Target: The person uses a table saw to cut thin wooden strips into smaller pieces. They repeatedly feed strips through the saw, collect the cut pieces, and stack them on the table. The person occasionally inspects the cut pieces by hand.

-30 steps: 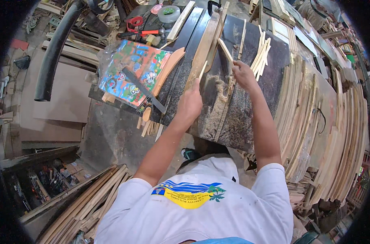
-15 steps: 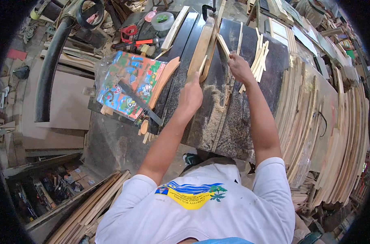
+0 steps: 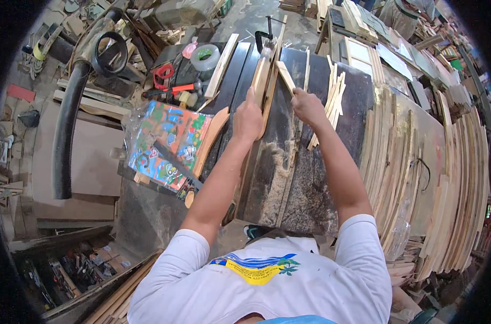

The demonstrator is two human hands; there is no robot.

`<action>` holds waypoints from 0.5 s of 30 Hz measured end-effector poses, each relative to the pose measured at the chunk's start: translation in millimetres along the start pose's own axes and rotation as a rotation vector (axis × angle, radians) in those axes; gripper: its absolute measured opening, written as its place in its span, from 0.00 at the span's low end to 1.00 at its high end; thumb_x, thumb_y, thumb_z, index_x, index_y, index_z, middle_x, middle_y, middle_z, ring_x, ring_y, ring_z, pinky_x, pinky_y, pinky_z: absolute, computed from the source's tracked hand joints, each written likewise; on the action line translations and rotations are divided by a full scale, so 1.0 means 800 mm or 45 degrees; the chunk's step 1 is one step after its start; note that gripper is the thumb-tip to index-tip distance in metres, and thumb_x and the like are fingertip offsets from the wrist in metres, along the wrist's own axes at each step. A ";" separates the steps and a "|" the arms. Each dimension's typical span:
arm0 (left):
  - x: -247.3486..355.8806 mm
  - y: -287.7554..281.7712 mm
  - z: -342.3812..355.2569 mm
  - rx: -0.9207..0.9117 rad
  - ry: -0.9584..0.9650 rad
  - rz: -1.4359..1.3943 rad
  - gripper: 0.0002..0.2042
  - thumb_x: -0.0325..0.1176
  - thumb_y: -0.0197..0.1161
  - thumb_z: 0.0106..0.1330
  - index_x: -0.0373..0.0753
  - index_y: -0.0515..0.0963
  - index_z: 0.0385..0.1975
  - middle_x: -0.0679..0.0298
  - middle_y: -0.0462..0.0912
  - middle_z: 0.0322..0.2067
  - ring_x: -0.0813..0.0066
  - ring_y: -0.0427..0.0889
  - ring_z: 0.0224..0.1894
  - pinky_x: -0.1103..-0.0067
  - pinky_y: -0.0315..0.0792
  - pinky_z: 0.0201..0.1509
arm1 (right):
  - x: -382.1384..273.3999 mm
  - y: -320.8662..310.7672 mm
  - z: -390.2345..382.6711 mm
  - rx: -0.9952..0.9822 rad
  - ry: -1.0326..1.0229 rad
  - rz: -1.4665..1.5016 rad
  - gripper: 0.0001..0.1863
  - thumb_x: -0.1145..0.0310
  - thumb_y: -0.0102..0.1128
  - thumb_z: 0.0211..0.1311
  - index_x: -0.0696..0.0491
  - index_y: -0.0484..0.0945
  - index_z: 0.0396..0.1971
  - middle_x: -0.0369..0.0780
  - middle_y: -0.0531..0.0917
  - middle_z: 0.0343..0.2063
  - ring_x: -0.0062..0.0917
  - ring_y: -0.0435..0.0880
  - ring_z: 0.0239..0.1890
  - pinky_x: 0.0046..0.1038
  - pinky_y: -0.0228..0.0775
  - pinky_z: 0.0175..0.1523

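My left hand [image 3: 248, 117] is closed at the near end of a pale wooden strip [image 3: 260, 73], which lies along a longer upright guide board [image 3: 272, 81] on the dark worktable [image 3: 305, 178]. Its fingers hide part of the strip. My right hand [image 3: 309, 107] is wrapped around a short wooden stick [image 3: 284, 74] that slants away to the left, its far tip close to the guide board. A black C-clamp [image 3: 263, 35] grips the far end of the board. Sawdust [image 3: 278, 178] is heaped on the tabletop nearer to me.
Thin offcuts [image 3: 334, 94] lie right of my right hand. To the left are a colourful plastic-wrapped sheet [image 3: 167, 140], a handsaw [image 3: 175, 162], a hammer [image 3: 183, 88] and a tape roll [image 3: 205, 56]. Long wood strips [image 3: 418, 178] are stacked at right; a black hose [image 3: 65, 135] hangs at left.
My left hand has moved forward along the guide board and now covers the strip's near end. My right hand still holds its stick, slightly farther left. The whole view has shifted a little.
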State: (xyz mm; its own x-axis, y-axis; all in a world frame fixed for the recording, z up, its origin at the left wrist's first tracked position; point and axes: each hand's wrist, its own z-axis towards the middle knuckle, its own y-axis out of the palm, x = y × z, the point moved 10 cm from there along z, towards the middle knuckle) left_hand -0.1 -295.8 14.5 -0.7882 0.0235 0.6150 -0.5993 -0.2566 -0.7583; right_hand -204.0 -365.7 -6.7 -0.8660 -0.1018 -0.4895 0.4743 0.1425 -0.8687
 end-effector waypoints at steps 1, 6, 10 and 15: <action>0.003 -0.006 0.003 0.000 -0.014 -0.010 0.27 0.25 0.52 0.71 0.32 0.65 0.71 0.33 0.84 0.40 0.32 0.84 0.44 0.48 0.76 0.50 | -0.005 -0.005 -0.005 -0.006 -0.016 -0.057 0.16 0.62 0.51 0.69 0.54 0.79 0.50 0.57 0.87 0.41 0.57 0.86 0.49 0.55 0.77 0.56; 0.007 -0.024 -0.010 -0.006 -0.033 -0.107 0.27 0.27 0.51 0.74 0.32 0.63 0.74 0.32 0.83 0.45 0.32 0.83 0.46 0.48 0.74 0.52 | -0.009 -0.015 0.006 0.083 -0.303 -0.187 0.12 0.65 0.57 0.66 0.55 0.77 0.45 0.55 0.86 0.34 0.53 0.87 0.41 0.52 0.79 0.48; -0.008 -0.040 -0.039 -0.058 -0.133 -0.158 0.28 0.27 0.51 0.73 0.33 0.63 0.74 0.35 0.80 0.57 0.35 0.82 0.54 0.52 0.74 0.57 | 0.005 -0.017 -0.021 -0.014 -0.346 -0.280 0.13 0.64 0.57 0.70 0.53 0.75 0.49 0.53 0.85 0.33 0.53 0.87 0.39 0.53 0.80 0.46; -0.024 -0.072 -0.092 0.056 -0.015 -0.298 0.27 0.26 0.51 0.73 0.31 0.64 0.73 0.34 0.79 0.59 0.33 0.81 0.57 0.55 0.75 0.61 | 0.004 -0.030 -0.137 -0.260 -0.070 -0.248 0.13 0.66 0.58 0.71 0.54 0.76 0.51 0.52 0.85 0.32 0.51 0.88 0.38 0.52 0.80 0.44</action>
State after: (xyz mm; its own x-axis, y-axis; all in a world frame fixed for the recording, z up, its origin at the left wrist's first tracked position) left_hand 39.1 -210.7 30.2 -0.6266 0.0763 0.7756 -0.7587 -0.2871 -0.5847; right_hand -235.7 -261.7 20.8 -0.9252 -0.1992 -0.3231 0.2532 0.3101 -0.9164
